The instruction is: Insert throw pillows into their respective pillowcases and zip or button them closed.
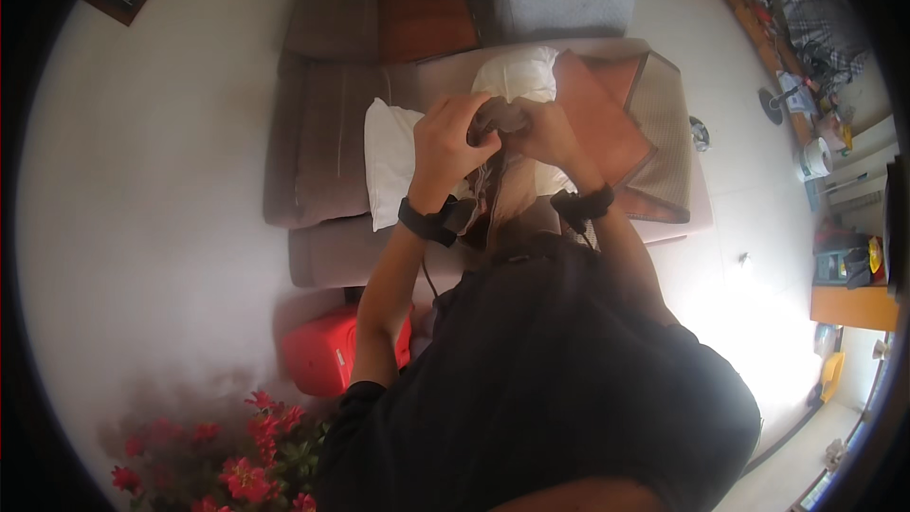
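In front of my chest, my left hand point(455, 135) and my right hand point(544, 129) grip the bunched top of a brownish, shiny piece of fabric or film point(501, 116). Folds of it hang down between my forearms; its exact kind is unclear. Beyond my hands, a white pillow point(515, 71) lies on the sofa point(334, 142). Left of my left hand rests a second white pillow point(389, 163), partly covered by that hand. To the right of my right hand an orange mat with a woven backing point(604, 124) is spread, folded over at one side.
A red plastic piece point(320, 352) stands at the left below the sofa. Pink artificial-looking flowers point(245, 478) fill the lower left. A cloth-covered block of furniture point(572, 7) is at the far end. Across the floor, a white bucket point(815, 158) stands by the right wall.
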Motion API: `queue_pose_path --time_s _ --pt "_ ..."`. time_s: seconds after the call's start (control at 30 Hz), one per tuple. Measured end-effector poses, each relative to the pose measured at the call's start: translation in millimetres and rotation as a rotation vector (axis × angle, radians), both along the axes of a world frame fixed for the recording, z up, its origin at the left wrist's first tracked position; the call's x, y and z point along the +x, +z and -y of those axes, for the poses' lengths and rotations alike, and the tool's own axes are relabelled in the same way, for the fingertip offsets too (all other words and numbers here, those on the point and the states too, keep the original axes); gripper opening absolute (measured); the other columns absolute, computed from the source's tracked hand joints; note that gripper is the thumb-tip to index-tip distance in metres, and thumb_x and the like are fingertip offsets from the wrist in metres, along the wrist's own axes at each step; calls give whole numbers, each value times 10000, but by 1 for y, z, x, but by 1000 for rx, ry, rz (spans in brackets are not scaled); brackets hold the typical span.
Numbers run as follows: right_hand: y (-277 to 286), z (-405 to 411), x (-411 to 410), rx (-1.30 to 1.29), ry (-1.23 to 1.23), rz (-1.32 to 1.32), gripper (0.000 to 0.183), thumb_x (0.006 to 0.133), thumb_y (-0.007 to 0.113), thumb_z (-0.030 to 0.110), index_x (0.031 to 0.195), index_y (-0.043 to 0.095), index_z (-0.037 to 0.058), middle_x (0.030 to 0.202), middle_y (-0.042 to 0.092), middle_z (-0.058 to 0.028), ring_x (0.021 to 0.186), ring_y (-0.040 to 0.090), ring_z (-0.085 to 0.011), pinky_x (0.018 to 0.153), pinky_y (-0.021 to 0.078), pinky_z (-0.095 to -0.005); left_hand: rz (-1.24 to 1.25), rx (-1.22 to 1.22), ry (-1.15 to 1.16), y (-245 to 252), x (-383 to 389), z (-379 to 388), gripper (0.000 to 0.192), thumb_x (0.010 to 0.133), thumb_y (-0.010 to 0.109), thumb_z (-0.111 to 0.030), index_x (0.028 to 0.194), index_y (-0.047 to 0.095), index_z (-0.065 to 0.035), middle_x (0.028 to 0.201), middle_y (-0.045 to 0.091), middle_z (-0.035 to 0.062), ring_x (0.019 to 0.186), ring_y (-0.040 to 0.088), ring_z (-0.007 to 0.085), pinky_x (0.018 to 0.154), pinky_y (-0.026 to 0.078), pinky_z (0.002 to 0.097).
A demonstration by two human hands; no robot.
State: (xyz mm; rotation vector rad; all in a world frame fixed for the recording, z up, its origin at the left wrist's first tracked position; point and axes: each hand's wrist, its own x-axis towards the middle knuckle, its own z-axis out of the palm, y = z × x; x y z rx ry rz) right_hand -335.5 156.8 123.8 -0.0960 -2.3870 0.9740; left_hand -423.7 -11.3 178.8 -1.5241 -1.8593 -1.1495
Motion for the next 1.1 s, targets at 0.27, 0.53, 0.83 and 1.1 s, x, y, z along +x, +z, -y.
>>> queue_pose_path --time_s 0.27,0.53,0.83,1.1 --pt "27 -14 9 -162 165 199 589 602 672 29 1184 625 109 605 516 -73 607 584 -252 599 460 -354 3 -42 204 -2 -25 17 458 598 702 24 1039 635 -81 1107 623 57 820 670 242 672 560 335" --pt "76 -42 -1 30 -179 -159 215 604 671 35 814 648 77 743 667 -34 627 609 -187 595 490 -321 -37 -97 143 34 -25 -5 528 641 685 68 1137 590 -86 1140 603 45 863 671 266 737 559 360" --pt "119 -98 106 3 -422 -269 145 633 626 -22 765 619 36 636 568 -4 600 536 -74 561 441 -237 205 -436 -237 -47 -36 -97 289 862 557 -147 1134 597 -59 944 664 212 886 628 398 785 498 479" --pt "131 -136 202 64 -830 -295 169 642 645 6 808 639 37 640 565 0 563 509 -66 527 417 -212 382 -208 -573 -41 79 -201 129 886 615 -85 990 603 -10 814 618 202 750 613 377 685 477 408"
